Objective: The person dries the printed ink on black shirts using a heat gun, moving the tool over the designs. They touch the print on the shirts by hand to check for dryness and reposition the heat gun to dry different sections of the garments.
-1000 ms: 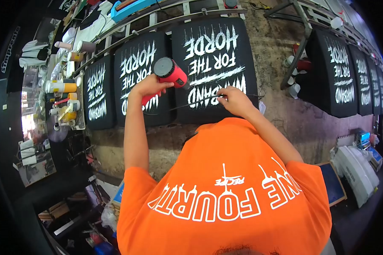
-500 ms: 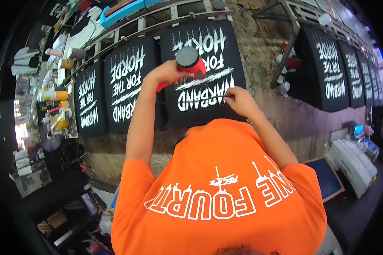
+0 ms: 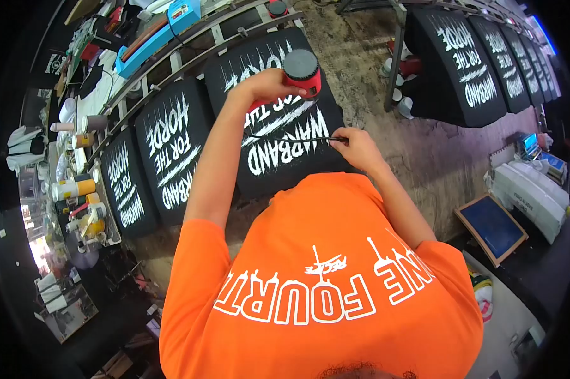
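Note:
My left hand (image 3: 271, 86) is wrapped round a red heat gun (image 3: 310, 84) with a round dark grey end cap, held above a black T-shirt (image 3: 285, 167). White lettering reading WARBAND covers the shirt's near part; my hand, forearm and the heat gun hide some of the print farther up. My right hand (image 3: 359, 150), at the shirt's right edge, pinches a thin black cord (image 3: 297, 138) that stretches leftward across the lettering. The heat gun's nozzle is out of sight beneath its body.
More printed black shirts (image 3: 171, 148) lie in a row on the left, and another row (image 3: 465, 76) stands across the wooden floor. Pots and bottles (image 3: 76, 188) crowd the left side. A framed blue screen (image 3: 492, 228) and wrapped white packages (image 3: 530, 199) lie at right.
The view has turned, shifting the near shirt leftward in the picture. My left hand and the heat gun have moved right over the shirt. My right hand still pinches the cord.

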A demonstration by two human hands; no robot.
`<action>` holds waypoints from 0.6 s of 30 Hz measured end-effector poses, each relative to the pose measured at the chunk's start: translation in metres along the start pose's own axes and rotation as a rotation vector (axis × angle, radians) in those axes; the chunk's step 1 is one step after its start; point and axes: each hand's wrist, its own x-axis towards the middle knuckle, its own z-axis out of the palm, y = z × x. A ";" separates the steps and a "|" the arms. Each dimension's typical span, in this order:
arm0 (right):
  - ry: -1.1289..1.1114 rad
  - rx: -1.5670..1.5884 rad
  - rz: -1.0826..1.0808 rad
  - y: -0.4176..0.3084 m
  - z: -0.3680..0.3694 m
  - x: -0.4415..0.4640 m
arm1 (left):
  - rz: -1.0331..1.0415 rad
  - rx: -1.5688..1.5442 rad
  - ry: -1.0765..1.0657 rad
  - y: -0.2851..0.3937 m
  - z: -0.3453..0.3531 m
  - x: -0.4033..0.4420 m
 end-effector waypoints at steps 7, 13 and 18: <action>-0.040 -0.070 -0.019 -0.011 0.002 0.011 | 0.028 0.073 0.054 0.018 -0.009 0.000; -0.083 -0.103 -0.063 -0.019 0.005 0.018 | 0.024 0.111 0.038 -0.014 -0.002 0.007; -0.100 -0.107 -0.054 -0.026 0.011 0.019 | -0.013 0.009 -0.009 -0.028 -0.009 -0.019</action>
